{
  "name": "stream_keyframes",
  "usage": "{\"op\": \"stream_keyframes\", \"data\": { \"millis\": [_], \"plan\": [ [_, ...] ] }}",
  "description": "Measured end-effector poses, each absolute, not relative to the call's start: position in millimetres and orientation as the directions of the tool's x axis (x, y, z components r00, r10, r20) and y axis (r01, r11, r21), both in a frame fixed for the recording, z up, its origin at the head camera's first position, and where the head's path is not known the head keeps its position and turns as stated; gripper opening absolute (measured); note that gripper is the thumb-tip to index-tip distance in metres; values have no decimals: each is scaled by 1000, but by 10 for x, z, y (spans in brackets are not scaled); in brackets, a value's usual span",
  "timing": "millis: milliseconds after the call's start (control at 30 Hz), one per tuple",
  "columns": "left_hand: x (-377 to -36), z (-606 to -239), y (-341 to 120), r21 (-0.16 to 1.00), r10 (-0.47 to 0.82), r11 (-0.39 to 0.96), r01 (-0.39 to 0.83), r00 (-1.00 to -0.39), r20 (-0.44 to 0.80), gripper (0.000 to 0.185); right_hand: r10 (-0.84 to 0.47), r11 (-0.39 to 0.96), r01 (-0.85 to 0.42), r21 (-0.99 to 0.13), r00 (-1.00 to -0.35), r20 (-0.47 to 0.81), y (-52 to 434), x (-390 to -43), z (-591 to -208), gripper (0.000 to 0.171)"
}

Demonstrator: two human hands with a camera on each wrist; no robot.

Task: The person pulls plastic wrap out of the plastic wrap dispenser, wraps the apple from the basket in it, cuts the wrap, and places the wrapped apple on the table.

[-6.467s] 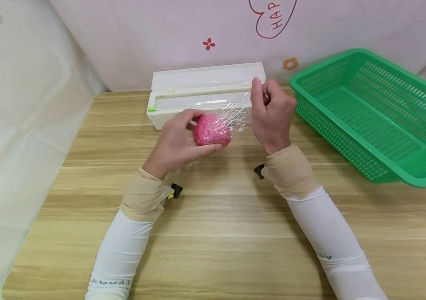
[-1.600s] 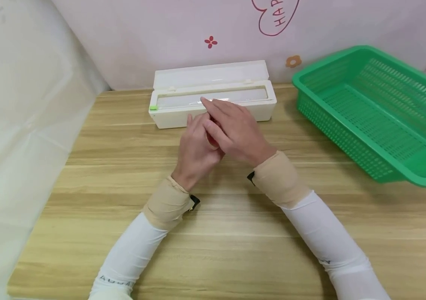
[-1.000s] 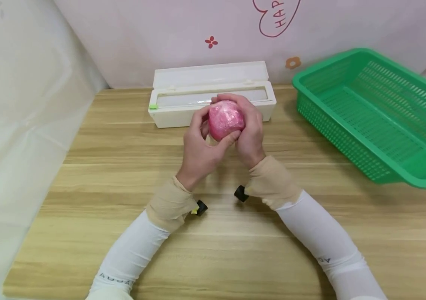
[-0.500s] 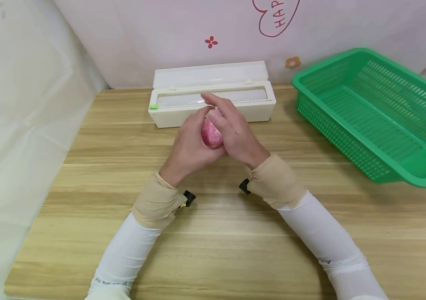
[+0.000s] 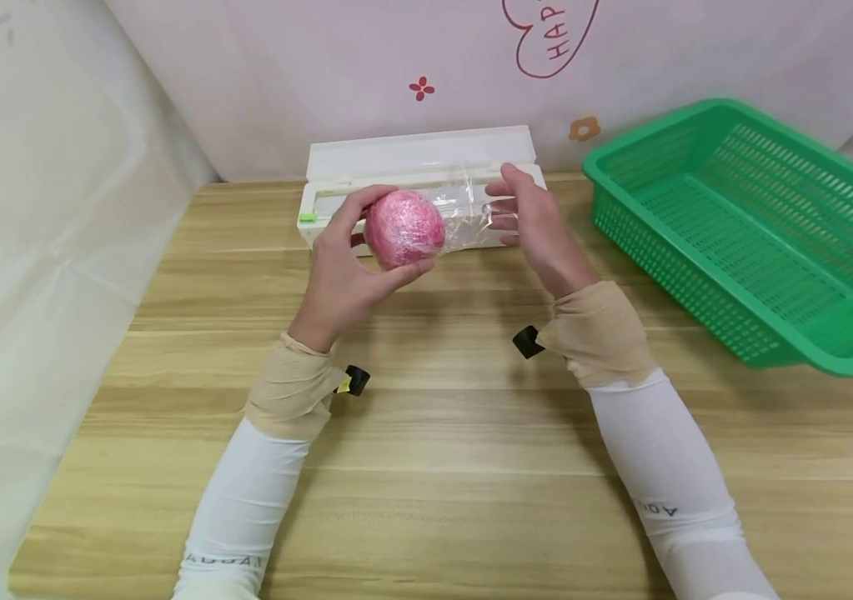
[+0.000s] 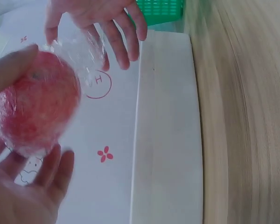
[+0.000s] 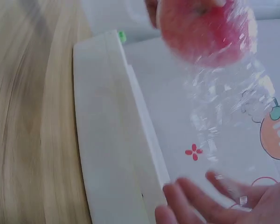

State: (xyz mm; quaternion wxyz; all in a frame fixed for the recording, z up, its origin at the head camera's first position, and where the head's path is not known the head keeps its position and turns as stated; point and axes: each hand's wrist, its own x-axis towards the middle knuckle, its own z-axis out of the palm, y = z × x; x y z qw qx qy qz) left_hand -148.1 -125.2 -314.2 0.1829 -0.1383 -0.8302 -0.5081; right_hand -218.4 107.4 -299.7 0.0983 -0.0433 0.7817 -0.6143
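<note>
since half a second ago the right hand (image 5: 534, 225) has drawn right of the wrapped apple (image 5: 404, 227), fingers open on the cling film tail (image 5: 466, 218), while the left hand (image 5: 343, 267) grips it above the dispenser (image 5: 336, 171).

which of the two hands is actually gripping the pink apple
The left hand: its fingers and thumb curl round the pink apple. The right hand only touches the loose plastic wrap trailing from it.
</note>
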Motion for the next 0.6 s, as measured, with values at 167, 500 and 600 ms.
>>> {"op": "stream_keyframes", "data": {
  "millis": [167,500,600],
  "plan": [
    [-1481,-3140,-1256,808,88,391,441,-892,444,80,-160,234,-13,-972,-987,-26,1092,-2191,-3018,69],
    [-1464,-3167,-1221,831,120,347,435,-899,420,81,-87,224,-220,-949,-975,206,1095,-2171,-3091,33],
    [-1471,-3175,-1220,844,106,325,426,-904,415,80,-62,219,-267,-939,-964,259,1099,-2180,-3105,22]
  ]
}}
